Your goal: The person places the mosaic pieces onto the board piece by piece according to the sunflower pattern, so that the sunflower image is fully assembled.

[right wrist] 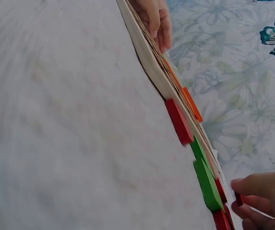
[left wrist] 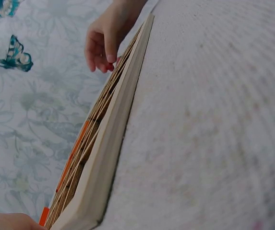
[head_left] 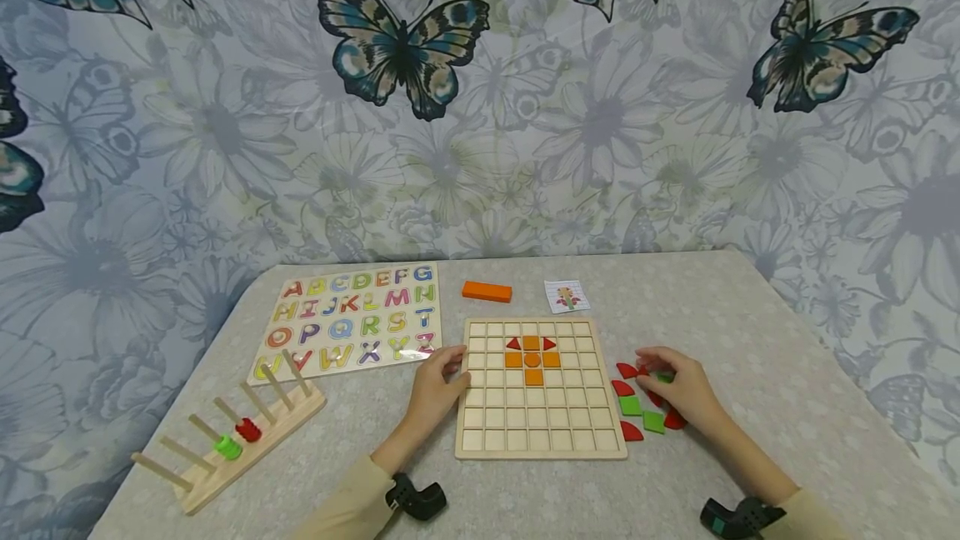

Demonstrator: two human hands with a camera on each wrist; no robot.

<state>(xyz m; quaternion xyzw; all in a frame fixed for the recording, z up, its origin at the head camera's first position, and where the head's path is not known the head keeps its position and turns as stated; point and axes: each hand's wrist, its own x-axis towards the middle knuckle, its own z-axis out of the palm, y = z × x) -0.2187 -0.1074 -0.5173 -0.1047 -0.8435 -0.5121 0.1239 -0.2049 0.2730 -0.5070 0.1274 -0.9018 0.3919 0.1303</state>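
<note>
A wooden grid board [head_left: 540, 454] lies on the table, with orange squares, an orange round piece [head_left: 532, 360] and two red triangles [head_left: 550, 344] in its upper cells. My left hand [head_left: 437, 386] holds the board's left edge, thumb and fingertips against the rim. Right of the board, my right hand [head_left: 678, 386] is over a loose group of pieces. Between its thumb and fingers it pinches a small red piece [right wrist: 239, 199], whose full shape is hidden. Around it lie red quarter-round pieces [head_left: 632, 432] and green squares [head_left: 630, 406]; some are partly covered by the hand.
An alphabet board [head_left: 352, 304] lies at the back left. In front of it stands a wooden peg rack [head_left: 255, 448] with green and red pieces. Behind the grid board are an orange block [head_left: 487, 292] and a picture card [head_left: 567, 297]. A butterfly-print backdrop [head_left: 480, 190] rises behind the table.
</note>
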